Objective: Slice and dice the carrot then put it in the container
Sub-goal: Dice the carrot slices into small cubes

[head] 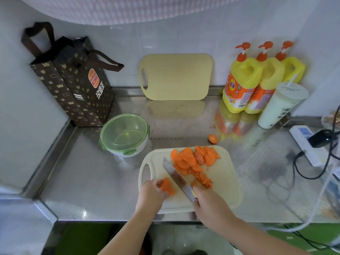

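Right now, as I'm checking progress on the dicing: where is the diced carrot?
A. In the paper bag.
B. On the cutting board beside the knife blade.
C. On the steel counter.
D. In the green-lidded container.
B: the diced carrot lies on the cutting board just beside the knife; the lidded container shows no carrot inside.

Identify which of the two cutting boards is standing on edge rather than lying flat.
The far cutting board, leaning bare against the tiled wall. The near cutting board lies flat on the counter, carrying the carrot pieces.
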Motion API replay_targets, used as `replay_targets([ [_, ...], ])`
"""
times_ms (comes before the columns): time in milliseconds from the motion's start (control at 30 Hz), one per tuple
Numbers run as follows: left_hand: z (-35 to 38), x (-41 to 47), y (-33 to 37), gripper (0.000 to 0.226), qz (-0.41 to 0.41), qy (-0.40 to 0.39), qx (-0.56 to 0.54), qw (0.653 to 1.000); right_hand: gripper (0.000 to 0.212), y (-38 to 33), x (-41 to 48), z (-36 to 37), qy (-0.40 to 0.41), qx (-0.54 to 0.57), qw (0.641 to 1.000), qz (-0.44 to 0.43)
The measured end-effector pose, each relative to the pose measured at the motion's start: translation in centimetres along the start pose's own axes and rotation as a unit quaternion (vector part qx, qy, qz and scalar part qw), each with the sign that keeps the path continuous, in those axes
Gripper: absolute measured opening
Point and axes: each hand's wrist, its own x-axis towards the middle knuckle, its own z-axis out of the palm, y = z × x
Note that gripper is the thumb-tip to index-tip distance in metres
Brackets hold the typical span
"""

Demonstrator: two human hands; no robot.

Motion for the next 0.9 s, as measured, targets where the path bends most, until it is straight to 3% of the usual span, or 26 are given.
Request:
replay_targets([
  [133, 0.6, 0.1, 0.3, 0.023, -0.009, 0.013, -0.027, 1.0, 0.024, -0.5, -0.5, 1.0, -0.023, 0.015, 1.0, -0.009],
  [500, 1.0, 0.6, 0.7, 0.008, -0.047, 0.019, -0.082, 0.995, 0.038, -0.8, -0.9, 1.3, -0.025, -0.003, 0.999, -0.032],
  [800, 1.4, 1.0, 0.7, 0.013, -0.062, 0.041, -0.094, 0.993, 0.029, -1.0, -0.8, 0.8, -0.005, 0.0, 1.0, -0.007],
  [900, 1.4, 1.1, 0.5, 0.02, -0.06, 0.039, -0.102, 0.992, 0.035, -0.7, -1.0, -0.2, 0.024, -0.021, 0.999, -0.007],
])
